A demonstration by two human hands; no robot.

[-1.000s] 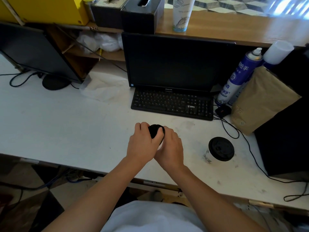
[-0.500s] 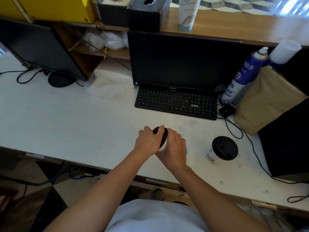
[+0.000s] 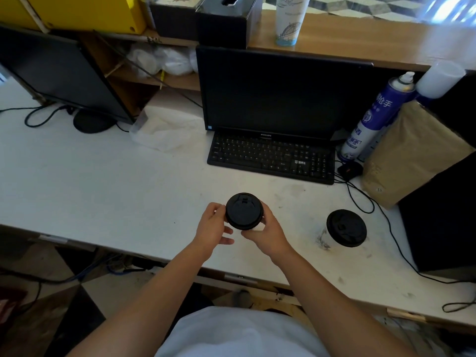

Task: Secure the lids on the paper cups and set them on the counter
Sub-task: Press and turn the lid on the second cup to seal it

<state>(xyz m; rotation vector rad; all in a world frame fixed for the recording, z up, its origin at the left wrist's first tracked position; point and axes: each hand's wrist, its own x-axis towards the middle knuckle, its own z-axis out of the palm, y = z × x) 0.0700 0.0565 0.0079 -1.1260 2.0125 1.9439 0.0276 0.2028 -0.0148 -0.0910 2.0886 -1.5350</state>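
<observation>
A white paper cup with a black lid (image 3: 243, 211) on top is held upright just above the white counter (image 3: 103, 186), seen from above. My right hand (image 3: 268, 233) wraps the cup's right side and grips it. My left hand (image 3: 212, 226) touches the lid's left rim with its thumb and fingertips; its lower fingers are spread. A second paper cup with a black lid (image 3: 346, 228) stands on the counter to the right, apart from both hands.
Behind the cups are a black keyboard (image 3: 270, 155) and a dark monitor (image 3: 283, 91). A blue spray can (image 3: 373, 117), a brown paper bag (image 3: 409, 155) and cables (image 3: 365, 199) crowd the right. A tall printed cup (image 3: 289, 19) stands on the wooden shelf.
Both hands were pressed over the lid and hid it. Now they have opened outward and the whole lid shows on the upright cup.
</observation>
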